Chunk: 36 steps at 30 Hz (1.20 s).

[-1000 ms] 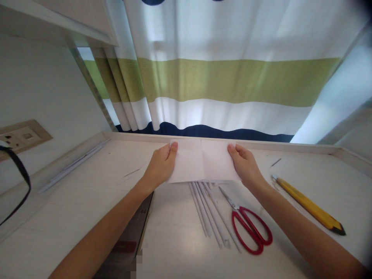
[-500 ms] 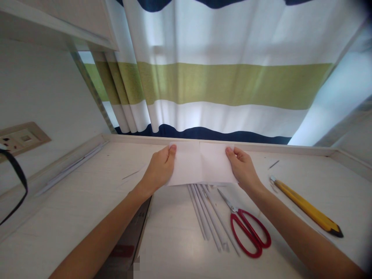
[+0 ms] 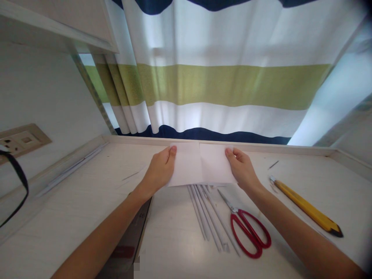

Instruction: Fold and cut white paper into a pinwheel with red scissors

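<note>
Between my two hands a white sheet of paper (image 3: 187, 164) with a vertical crease down its middle is held up above the desk. My left hand (image 3: 161, 166) pinches its left edge, thumb on the near face. On the opposite edge my right hand (image 3: 240, 164) grips the paper the same way. Just below it lie several thin rolled paper sticks (image 3: 207, 219), their far ends hidden behind the sheet. Beside the sticks rest scissors (image 3: 250, 232) with red handles, blades pointing away from me.
A yellow utility knife (image 3: 305, 205) lies on the white desk (image 3: 171, 232) at the right. A dark flat device (image 3: 130, 236) sits partly under my left forearm. Along the left wall are a long paper strip (image 3: 72, 170), a socket (image 3: 24, 139) and a black strap (image 3: 20, 174). Curtains (image 3: 217, 85) hang behind.
Almost nothing differs. Both hands keep hold of the paper in nearly the same place, and the view has shifted very slightly.
</note>
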Each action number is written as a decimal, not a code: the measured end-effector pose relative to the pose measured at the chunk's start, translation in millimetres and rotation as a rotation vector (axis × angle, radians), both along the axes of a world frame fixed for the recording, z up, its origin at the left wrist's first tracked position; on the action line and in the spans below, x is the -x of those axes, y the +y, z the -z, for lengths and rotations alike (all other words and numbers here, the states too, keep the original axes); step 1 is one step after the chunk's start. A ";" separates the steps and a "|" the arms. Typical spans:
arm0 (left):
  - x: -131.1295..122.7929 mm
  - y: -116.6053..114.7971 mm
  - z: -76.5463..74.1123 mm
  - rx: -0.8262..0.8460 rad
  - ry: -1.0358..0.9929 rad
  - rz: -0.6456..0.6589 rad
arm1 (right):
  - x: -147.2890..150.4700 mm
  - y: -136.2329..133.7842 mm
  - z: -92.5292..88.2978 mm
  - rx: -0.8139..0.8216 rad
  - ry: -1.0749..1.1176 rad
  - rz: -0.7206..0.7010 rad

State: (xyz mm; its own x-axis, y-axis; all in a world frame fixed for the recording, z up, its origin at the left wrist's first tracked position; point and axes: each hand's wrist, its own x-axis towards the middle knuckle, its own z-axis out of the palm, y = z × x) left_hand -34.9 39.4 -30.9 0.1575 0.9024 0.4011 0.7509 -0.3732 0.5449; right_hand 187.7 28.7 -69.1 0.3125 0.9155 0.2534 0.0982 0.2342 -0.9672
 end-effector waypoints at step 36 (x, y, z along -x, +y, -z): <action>-0.6 -1.5 1.0 -0.121 0.430 -0.152 | -6.5 2.0 4.9 -0.042 -0.168 0.102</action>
